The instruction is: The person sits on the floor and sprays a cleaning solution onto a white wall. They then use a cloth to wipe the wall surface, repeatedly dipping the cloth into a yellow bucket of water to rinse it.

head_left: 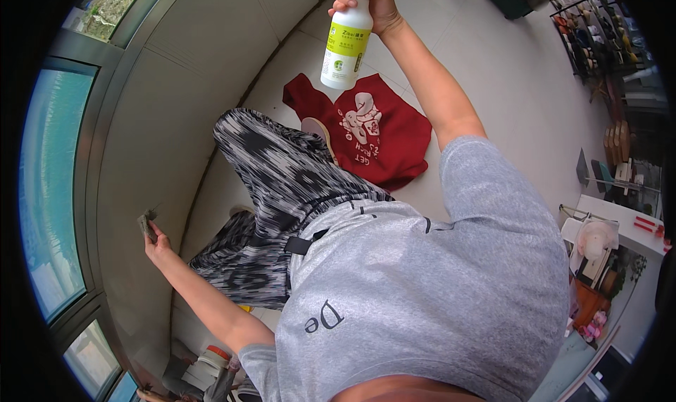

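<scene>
Up at the top of the view, my right hand (381, 6) grips a white spray bottle (346, 48) by its neck, just under the trigger head. The bottle has a yellow-green label with writing and is nearly upright in the picture. My left hand (159, 246) reaches out to the left, pinching a small grey rag or pad (146, 228) with frayed strands. The rag is in front of the pale wall panel (153, 154) below the window; I cannot tell whether it touches. A dark red garment (398, 132) with a white print is spread on the floor beyond my bent leg.
A metal-framed window (55, 185) runs along the left. To the right are a rack with several small items (602, 35) and a white shelf (597, 209) bearing a pale hat (597, 242). A dark suitcase-like item (507, 0) is on the tiled floor at the top.
</scene>
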Demonstrator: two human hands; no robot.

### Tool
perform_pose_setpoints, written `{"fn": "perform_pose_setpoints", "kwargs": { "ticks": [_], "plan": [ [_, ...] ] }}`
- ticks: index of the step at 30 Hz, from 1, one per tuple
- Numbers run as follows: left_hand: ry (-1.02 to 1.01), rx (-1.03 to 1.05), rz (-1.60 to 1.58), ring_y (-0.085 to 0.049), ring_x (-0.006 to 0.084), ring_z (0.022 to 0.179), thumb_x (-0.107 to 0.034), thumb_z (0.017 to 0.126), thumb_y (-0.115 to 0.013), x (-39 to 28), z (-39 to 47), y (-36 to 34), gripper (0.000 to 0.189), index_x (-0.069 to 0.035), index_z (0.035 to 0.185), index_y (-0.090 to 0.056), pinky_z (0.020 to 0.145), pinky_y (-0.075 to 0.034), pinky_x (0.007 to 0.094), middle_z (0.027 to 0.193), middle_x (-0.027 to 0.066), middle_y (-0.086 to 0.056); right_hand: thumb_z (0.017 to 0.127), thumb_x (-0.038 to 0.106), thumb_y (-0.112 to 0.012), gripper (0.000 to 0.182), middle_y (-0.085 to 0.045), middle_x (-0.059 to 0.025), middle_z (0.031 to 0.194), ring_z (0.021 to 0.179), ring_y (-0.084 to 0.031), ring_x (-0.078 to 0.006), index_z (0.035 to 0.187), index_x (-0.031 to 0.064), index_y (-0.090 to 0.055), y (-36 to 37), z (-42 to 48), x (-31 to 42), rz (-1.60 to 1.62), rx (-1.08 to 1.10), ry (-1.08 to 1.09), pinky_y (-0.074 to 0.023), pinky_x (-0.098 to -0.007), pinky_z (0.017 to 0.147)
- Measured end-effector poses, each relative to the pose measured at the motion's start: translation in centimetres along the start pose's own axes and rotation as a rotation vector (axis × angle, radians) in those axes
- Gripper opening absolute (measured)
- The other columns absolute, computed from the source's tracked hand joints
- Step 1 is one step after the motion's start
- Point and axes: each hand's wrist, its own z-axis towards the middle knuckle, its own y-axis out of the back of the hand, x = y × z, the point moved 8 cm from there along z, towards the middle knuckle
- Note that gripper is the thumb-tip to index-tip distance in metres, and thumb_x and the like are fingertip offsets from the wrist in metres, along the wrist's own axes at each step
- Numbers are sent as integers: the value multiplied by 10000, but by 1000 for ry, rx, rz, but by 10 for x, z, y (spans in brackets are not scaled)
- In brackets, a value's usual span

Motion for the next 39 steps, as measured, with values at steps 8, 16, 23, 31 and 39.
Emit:
{"fn": "perform_pose_setpoints", "kwargs": {
  "ticks": [8,16,23,31,39],
  "plan": [
    [-107,2,125,-545,306,984,-127,894,-453,7,-21,-40,289,88,1087,-475,807,-524,452,1092,179,-542,677,222,-525,178,-530,-45,611,682,-582,-214,735,59,-565,39,-34,14,18,-106,63,-448,-406,826],
    [-88,66,136,-566,316,949,-273,903,-437,11,-18,-57,402,79,1095,-474,810,-511,459,1059,180,-565,667,226,-523,180,-523,-40,608,690,-577,-216,731,63,-566,58,-53,12,62,-161,72,-448,-401,829],
    [-89,79,126,-573,327,932,-280,898,-450,0,-18,-58,408,74,1099,-473,811,-510,460,1044,192,-568,666,234,-526,182,-521,-39,602,700,-582,-216,725,64,-557,66,-52,5,95,-143,76,-443,-397,837],
    [-87,-4,197,-570,341,934,-71,846,-478,-1,-19,-63,285,101,1074,-479,785,-529,438,1028,199,-569,664,240,-532,181,-522,-38,604,702,-584,-218,719,68,-548,78,-58,3,92,-176,86,-441,-399,840],
    [-51,11,207,-569,338,939,-30,813,-490,-5,-15,-68,286,114,1059,-481,807,-522,431,1033,195,-567,653,241,-542,178,-519,-39,605,692,-569,-218,710,73,-540,103,-77,2,66,-317,91,-444,-396,834]
  ]
}}
